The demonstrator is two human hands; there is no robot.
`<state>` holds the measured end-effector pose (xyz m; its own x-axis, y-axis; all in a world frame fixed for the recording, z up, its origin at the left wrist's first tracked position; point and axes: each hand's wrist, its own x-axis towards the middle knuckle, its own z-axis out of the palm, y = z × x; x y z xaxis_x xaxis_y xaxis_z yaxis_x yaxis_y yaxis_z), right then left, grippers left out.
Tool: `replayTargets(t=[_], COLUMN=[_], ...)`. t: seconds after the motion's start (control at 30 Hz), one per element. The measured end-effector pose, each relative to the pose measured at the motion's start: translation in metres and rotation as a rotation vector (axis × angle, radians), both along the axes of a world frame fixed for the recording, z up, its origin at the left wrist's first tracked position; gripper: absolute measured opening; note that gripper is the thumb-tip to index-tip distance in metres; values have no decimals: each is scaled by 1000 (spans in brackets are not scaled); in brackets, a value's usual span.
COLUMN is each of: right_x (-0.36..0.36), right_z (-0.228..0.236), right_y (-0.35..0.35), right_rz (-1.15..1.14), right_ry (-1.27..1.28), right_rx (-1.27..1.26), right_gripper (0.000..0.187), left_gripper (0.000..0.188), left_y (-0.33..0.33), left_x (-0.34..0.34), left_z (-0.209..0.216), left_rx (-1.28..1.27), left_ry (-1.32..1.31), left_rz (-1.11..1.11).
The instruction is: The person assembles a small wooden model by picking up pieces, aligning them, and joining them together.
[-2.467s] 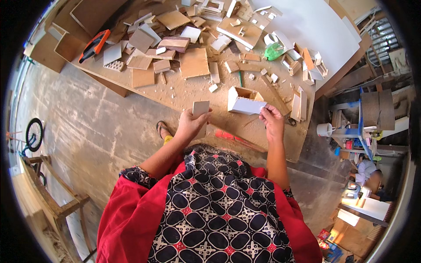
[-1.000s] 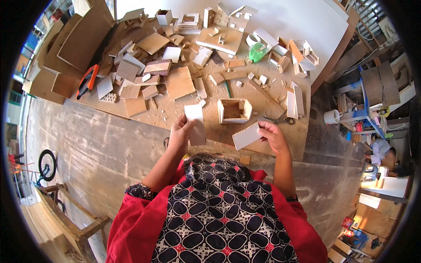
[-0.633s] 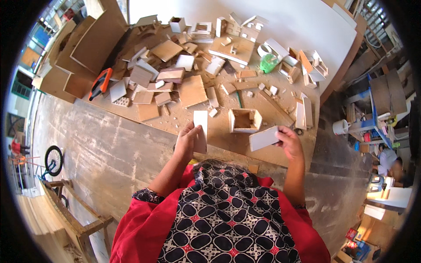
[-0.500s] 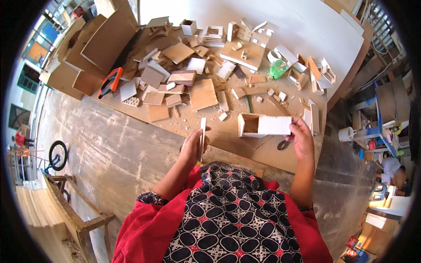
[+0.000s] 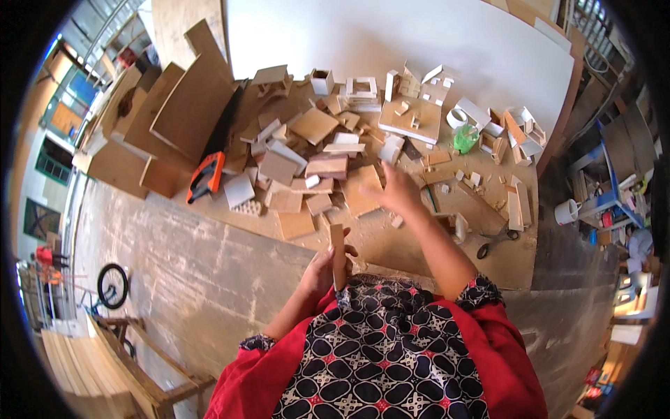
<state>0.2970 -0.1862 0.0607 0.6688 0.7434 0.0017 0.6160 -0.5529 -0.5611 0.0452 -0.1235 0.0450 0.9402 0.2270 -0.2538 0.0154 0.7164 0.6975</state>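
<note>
wood strip (image 5: 338,255) gripped in left hand (image 5: 319,269); right hand (image 5: 398,192) empty, open.

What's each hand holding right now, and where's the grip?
Left hand grips a thin wooden piece by its lower end, upright. Right hand holds nothing; it reaches out over the scattered offcuts.

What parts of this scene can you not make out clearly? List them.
- Head view: the right hand is motion-blurred; whether it holds anything is unclear.
- The small box is half hidden behind the right forearm.
- The flat piece in the left hand shows only its edge.
</note>
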Motion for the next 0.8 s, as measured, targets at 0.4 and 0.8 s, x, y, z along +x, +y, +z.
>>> replayTargets(t=[0.4, 0.8], right_x=[-36, -37], right_z=[0, 7], right_y=[21, -4], right_rz=[-171, -220], right_ry=[-143, 1353], right_rx=[-240, 754], right_gripper=[102, 61], left_gripper=[72, 70], left_y=[163, 200], left_x=[-36, -24], left_z=[8, 22], left_rx=[-145, -159], left_ry=[-80, -7], left_rz=[145, 225])
